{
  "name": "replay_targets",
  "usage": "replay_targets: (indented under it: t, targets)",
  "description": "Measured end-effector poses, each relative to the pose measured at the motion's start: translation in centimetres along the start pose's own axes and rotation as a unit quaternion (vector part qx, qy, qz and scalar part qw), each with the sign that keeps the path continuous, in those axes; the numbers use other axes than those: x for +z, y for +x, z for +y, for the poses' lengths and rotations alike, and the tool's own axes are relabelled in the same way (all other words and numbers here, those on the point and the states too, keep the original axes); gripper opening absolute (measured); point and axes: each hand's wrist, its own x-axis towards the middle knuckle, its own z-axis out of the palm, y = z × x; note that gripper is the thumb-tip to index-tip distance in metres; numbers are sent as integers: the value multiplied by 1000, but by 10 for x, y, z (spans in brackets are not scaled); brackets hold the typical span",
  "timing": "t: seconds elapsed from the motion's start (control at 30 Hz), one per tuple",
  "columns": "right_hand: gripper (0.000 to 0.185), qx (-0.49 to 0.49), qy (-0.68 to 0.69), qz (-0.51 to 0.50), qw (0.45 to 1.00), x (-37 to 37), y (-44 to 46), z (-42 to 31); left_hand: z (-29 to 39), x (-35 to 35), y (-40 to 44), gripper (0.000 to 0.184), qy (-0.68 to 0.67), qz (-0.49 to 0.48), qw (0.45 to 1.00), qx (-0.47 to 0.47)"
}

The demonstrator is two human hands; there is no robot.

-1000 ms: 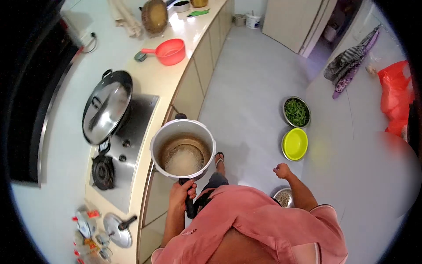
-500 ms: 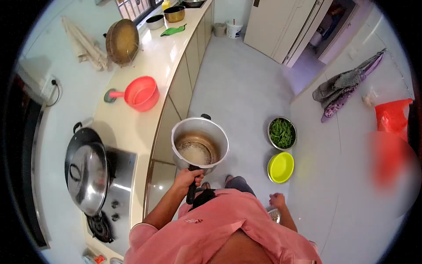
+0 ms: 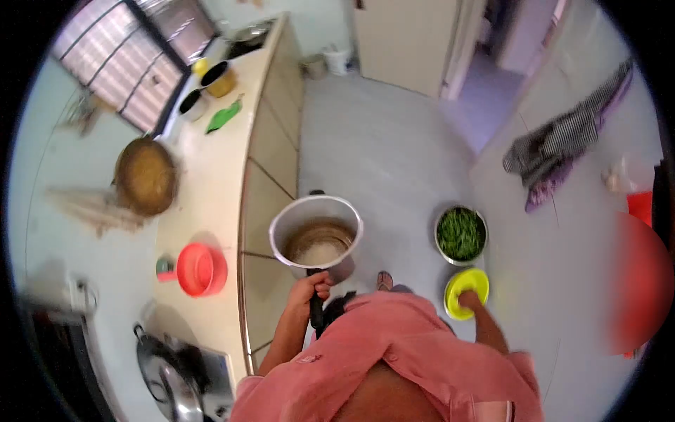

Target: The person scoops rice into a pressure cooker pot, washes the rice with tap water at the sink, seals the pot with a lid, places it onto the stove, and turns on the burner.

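Note:
My left hand is closed around the black handle of a silver pot. Some pale, cloudy contents lie in the bottom of the pot, which I hold in front of me beside the counter. On the right, my right hand hangs above the yellow basin and hides part of it; its fingers are blurred. Just beyond the basin, a metal bowl of green leaves stands on the floor.
The counter runs along my left, with a red dipper, a green cloth and a lidded wok on the stove. Ahead is an open door. Cloths hang on the right wall.
The view has shifted forward along the counter, bringing more of the window in. My left hand still carries the pot. My right hand has moved from beside the body to over the yellow basin.

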Motion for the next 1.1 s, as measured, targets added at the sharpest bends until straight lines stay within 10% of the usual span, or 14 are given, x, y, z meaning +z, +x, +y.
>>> replay_targets:
  t: [0.1,0.13,0.27,0.7,0.87,0.9,1.1]
  targets:
    - [34,-9,96,330,939,-106,82,-5,44,31,23,10,56,0,998,21]
    - [37,55,93,155,982,-172,95,-25,59,39,32,9,32,-10,999,12]
    - [37,50,206,239,948,-312,135,-91,124,86,69,10,44,9,999,11]
    - [43,272,182,-36,944,-255,167,-144,390,180,260,11,92,4,988,-122]
    - [22,167,133,-19,977,-237,214,-159,464,239,318,12,158,-2,982,-107]
    - [55,157,195,-34,968,-245,234,-157,475,252,330,12,159,-1,982,-105]
    - [49,102,120,-138,978,-399,417,-67,544,355,418,9,182,46,982,8]
